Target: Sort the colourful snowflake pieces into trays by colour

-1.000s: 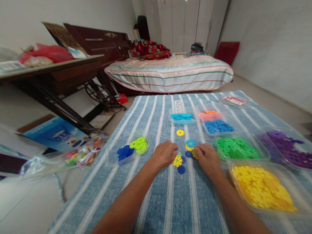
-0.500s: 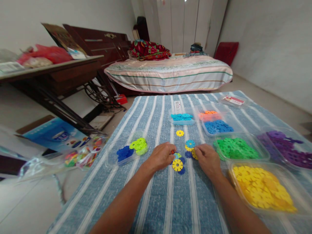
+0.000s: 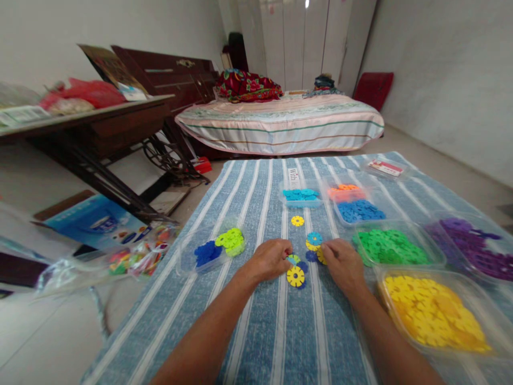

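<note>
Several notched plastic snowflake discs lie joined or overlapping between my two hands on the striped cloth. My left hand (image 3: 272, 258) is closed, its fingertips pinching the left side of this group, next to a yellow snowflake disc (image 3: 295, 276) and a dark blue one (image 3: 302, 285). My right hand (image 3: 343, 262) is closed too, with thumb and fingers on a yellow snowflake disc (image 3: 321, 256) at the group's right side. Beside it are a light blue disc (image 3: 315, 238) and a dark blue disc (image 3: 311, 256). A loose yellow disc (image 3: 297, 221) lies farther off. Fingers hide part of the pieces.
Clear boxes of yellow (image 3: 436, 310), green (image 3: 390, 247), purple (image 3: 476, 246), blue (image 3: 359, 210), and light blue discs (image 3: 300, 197) stand right and ahead. Dark blue (image 3: 207, 254) and lime discs (image 3: 230, 240) sit left. A bed (image 3: 280, 125) stands beyond the table.
The view has shifted slightly. An orange-red bit that showed at my left fingertips is now hidden. Both hands stay closed at the discs in nearly the same place.
</note>
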### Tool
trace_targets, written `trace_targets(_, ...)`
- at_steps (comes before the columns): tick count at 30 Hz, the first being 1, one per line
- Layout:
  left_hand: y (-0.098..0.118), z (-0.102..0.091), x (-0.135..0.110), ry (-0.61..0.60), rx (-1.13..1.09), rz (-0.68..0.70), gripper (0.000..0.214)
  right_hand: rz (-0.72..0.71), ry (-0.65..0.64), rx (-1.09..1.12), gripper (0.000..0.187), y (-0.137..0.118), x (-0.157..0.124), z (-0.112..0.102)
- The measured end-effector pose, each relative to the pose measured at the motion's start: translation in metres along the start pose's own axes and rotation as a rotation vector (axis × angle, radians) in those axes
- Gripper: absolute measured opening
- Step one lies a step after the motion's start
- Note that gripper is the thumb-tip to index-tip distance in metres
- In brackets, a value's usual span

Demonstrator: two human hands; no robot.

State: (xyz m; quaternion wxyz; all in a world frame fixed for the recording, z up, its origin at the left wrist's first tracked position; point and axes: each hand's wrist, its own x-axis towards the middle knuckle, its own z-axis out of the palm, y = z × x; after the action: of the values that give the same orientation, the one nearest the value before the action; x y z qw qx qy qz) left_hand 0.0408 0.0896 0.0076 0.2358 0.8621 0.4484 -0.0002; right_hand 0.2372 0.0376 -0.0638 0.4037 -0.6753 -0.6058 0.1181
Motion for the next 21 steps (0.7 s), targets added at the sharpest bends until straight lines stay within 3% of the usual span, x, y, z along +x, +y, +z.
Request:
trace_targets(9, -0.0042, -0.0003, 0.0009, -0.027, -0.055, 0.026, 0.011, 0.008, -0.007, 0.012, 0.030, -0.0014, 0.0003, -0.0009)
trace_targets(21, -0.0006, -0.0008, -0.0055, -0.039, 0.084, 0.116, 0.025, 0.014, 0.004, 0.010, 0.031, -0.0033, -0.0002, -0.0018)
